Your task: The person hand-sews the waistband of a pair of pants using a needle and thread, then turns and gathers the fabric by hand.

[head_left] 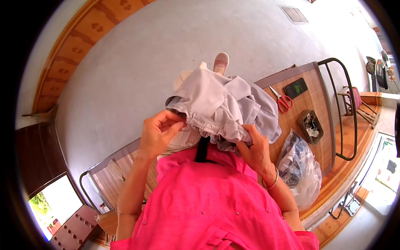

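A light grey garment with a gathered elastic waistband, which looks like a pair of trousers (212, 93), lies across my lap. My left hand (160, 131) pinches the waistband at its left end, near a darker inner opening. At the other end, my right hand (252, 148) grips the gathered band between thumb and fingers. The band runs bunched between the two hands. Folds of the cloth hang to the right over the bench. Part of what my fingertips hold is hidden by the fabric.
On the woven bench (310, 81) to my right are red-handled scissors (284, 102), a phone (296, 88), a small box (311, 126) of odds and ends and a clear plastic bag (298, 171). A metal armrest (354, 112) bounds the bench. A fan-like item (115, 170) lies at left.
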A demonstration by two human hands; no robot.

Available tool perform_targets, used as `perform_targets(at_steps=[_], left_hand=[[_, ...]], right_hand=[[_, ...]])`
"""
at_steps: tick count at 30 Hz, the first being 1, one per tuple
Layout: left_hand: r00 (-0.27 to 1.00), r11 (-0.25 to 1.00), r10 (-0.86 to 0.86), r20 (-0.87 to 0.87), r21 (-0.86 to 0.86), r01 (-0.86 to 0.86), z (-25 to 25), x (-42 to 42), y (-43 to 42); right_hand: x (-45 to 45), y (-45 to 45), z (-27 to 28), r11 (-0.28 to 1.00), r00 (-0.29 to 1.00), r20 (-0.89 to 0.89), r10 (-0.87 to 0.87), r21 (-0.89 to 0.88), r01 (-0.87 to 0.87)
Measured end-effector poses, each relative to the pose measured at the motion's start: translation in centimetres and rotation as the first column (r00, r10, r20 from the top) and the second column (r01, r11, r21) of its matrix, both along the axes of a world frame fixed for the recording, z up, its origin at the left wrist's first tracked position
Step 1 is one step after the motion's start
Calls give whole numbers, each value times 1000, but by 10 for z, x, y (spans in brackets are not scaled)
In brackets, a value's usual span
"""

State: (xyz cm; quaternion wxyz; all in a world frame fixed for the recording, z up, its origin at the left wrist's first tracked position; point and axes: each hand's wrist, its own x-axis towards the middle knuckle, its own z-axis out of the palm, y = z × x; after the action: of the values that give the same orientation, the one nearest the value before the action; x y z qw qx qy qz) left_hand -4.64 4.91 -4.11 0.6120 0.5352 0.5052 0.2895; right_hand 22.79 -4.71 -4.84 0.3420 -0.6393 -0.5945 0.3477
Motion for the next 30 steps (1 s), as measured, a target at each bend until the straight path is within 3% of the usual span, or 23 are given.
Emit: perform_targets(at_steps=[4, 6, 10, 13, 16, 19, 22, 25, 30], left_hand=[[948, 973, 85, -306, 231, -12, 3, 2, 6], [878, 889, 219, -425, 458, 0, 4, 13, 9], [798, 710, 337, -499, 692, 133, -1, 26, 23], [882, 745, 186, -434, 647, 161, -10, 24, 33], [918, 934, 159, -362, 357, -21, -12, 25, 34], [906, 859, 282, -317, 503, -92, -5, 27, 35], [905, 825, 311, -291, 555, -105, 10, 30, 37], [917, 819, 301, -263, 564, -107, 23, 22, 46], [924, 820, 231, -303, 571, -18, 38, 8, 53]], right_hand=[[1, 9, 5, 993, 982, -183, -54, -115, 33], [3, 12, 6, 993, 986, -163, -44, -114, 25], [5, 20, 18, 984, 986, -160, -56, -179, 27], [7, 24, 24, 986, 987, -143, -73, -162, 50], [14, 27, 19, 997, 996, 35, -77, 20, 76], [16, 32, 21, 984, 980, 103, -171, 70, 165], [11, 38, 28, 984, 984, 5, -176, -28, 176], [11, 43, 41, 996, 998, -4, -67, 65, 68], [34, 45, 56, 991, 992, 72, -104, 85, 98]])
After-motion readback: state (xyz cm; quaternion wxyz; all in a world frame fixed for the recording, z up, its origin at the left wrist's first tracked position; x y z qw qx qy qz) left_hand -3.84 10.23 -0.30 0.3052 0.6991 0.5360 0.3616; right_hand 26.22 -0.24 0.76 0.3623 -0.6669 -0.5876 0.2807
